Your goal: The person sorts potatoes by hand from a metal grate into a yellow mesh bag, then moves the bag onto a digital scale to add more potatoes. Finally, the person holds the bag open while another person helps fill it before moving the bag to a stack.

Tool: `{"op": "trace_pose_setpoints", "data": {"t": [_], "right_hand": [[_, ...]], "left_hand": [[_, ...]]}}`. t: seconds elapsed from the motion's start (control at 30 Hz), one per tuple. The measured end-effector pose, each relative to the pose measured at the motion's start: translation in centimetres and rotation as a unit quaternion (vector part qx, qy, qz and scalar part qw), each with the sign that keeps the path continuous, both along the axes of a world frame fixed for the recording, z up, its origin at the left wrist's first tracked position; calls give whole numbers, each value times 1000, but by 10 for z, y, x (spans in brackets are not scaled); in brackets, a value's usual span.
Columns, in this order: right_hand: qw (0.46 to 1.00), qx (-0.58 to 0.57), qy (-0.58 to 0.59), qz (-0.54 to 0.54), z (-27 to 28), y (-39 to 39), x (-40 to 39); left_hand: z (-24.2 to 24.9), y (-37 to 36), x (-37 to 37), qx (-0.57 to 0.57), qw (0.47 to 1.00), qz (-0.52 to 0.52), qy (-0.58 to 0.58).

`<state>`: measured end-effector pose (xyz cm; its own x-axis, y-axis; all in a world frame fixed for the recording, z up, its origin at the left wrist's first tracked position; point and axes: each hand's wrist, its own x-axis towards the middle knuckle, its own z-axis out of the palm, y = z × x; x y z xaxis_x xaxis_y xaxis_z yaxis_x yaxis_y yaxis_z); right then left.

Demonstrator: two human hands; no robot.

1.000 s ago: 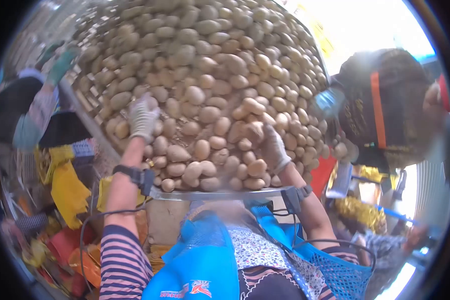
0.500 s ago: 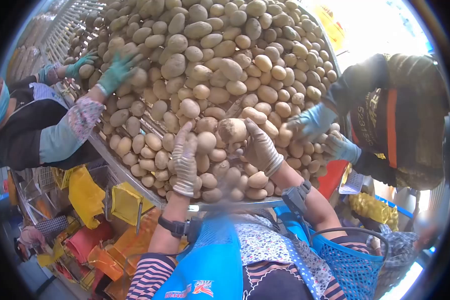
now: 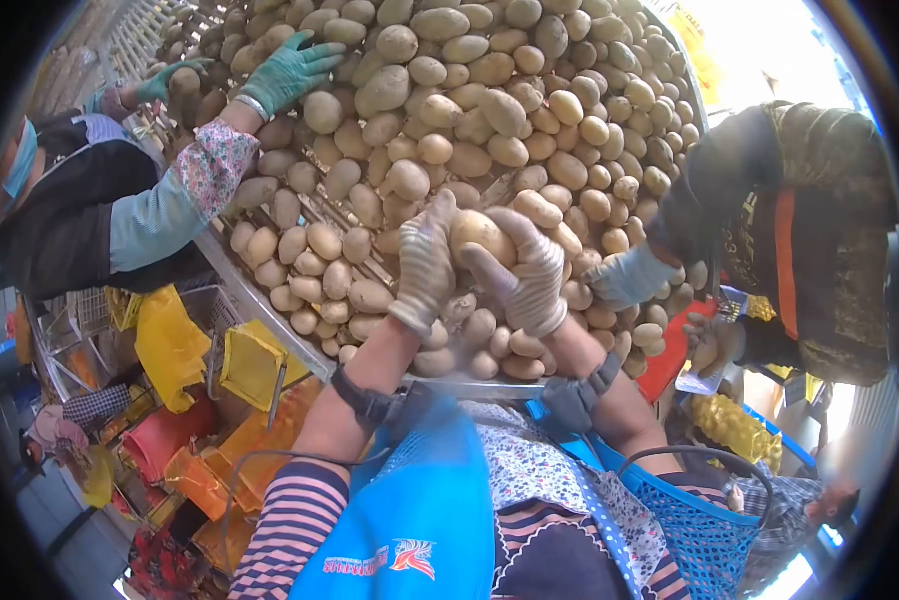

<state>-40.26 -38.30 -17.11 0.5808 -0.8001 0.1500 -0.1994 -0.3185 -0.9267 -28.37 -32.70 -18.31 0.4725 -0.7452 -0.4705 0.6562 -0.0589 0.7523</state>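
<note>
Slatted metal-rimmed table (image 3: 232, 284), brown potato heap (image 3: 395, 88); teal-gloved co-worker (image 3: 70, 205) at left. My off-white-gloved left hand (image 3: 426, 265) and right hand (image 3: 532, 275) grasp one light-brown, oval potato (image 3: 480, 238).

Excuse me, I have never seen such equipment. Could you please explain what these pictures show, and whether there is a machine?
No robot is here: these are a person's own gloved hands, seen from a camera worn on the head, looking forward and down. The left hand and right hand hold one pale potato between them. Below them, many potatoes cover a slatted table with a metal rim. A co-worker's green glove reaches in at picture left, another's blue glove at picture right.
</note>
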Motion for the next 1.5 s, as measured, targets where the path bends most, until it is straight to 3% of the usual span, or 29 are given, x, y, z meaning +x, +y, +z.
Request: {"op": "trace_pose_setpoints", "data": {"t": [0.07, 0.13, 0.17, 0.2, 0.27, 0.3, 0.33, 0.4, 0.43, 0.47, 0.53, 0.6, 0.67, 0.73, 0.77, 0.8, 0.87, 0.93, 0.97, 1.0, 1.03, 1.07, 1.13, 1.17, 1.2, 1.23, 1.33, 1.47, 1.5], "right_hand": [[984, 173, -29, 1, 3, -4, 2], [872, 474, -124, 7, 4, -18, -3], [875, 468, -124, 5, 5, -19, -2], [829, 541, -142, -13, 6, -17, 1], [712, 678, -177, -47, 5, -11, 6], [654, 719, -206, 115, -6, -20, -10], [661, 720, -186, 95, -26, -15, -2], [845, 531, -5, -60, -6, 4, 34], [962, 270, 49, 9, -38, 3, 25], [985, 24, 148, 82, -12, -18, 26], [961, -251, 72, -86, -38, -64, 55], [889, -399, 146, -173, -43, -109, 76], [885, -421, 165, -108, -76, -145, 77], [875, -444, 186, -43, -75, -146, 80], [998, -54, 24, -36, -54, -130, 79], [926, 349, -140, -22, -33, -112, 76], [888, 421, -185, -5, -17, -86, 71], [776, 572, -258, 64, -21, -66, 71], [798, 548, -229, 100, -23, -56, 72], [807, 541, -234, 40, -17, -36, 83], [958, 259, -58, 108, -46, -25, 86], [977, -57, 130, 159, -75, -12, 86], [975, 132, 19, 176, 2, 64, 85], [976, 88, 56, 190, -7, 81, 82], [973, 44, 94, 205, -16, 93, 79], [967, 44, 127, 218, -11, 104, 73], [990, 94, 53, 96, -22, 103, 53], [967, -225, 123, -4, -45, 47, 63], [967, -226, 118, -3, -41, 36, 74]], "left_hand": [[-19, 1, 1, 28, 995, 13, 93], [-13, 6, 0, 42, 984, -73, 159], [4, 5, 8, 158, 970, -100, 157], [3, 6, 6, 153, 970, -107, 157], [-3, 15, 1, -20, 992, 35, -119], [46, 17, 11, -65, 993, 15, 95], [35, 15, -14, -52, 966, 28, -251], [17, 26, -11, -110, 934, -3, -341], [0, 31, -5, -90, 975, 56, -196], [1, 30, 5, -24, 987, 83, -138], [-15, 41, 25, -37, 995, 74, -49], [-42, 53, 47, -55, 988, 49, 134], [-46, 60, 54, -63, 972, 34, 222], [-40, 63, 57, -171, 920, -30, 351], [-39, 67, 62, -182, 913, -49, 362], [-34, 68, 62, -186, 911, -49, 365], [-18, 70, 59, -160, 921, 21, 355], [0, 73, 63, -170, 915, 4, 367], [18, 78, 65, -163, 943, -35, 290], [32, 82, 66, -155, 962, -74, 210], [39, 83, 64, -162, 964, -62, 204], [16, 96, 68, -163, 963, -67, 207], [-48, 137, 82, -124, 940, -43, 315], [-6, 153, 87, -163, 917, -182, 315], [-7, 177, 84, -207, 900, -171, 344], [23, 196, 78, -155, 947, -76, 270], [-46, 315, 121, -205, 930, 36, 303], [-107, 419, 176, -137, 919, 82, 360], [-119, 427, 185, 57, 929, 199, 307]]}}
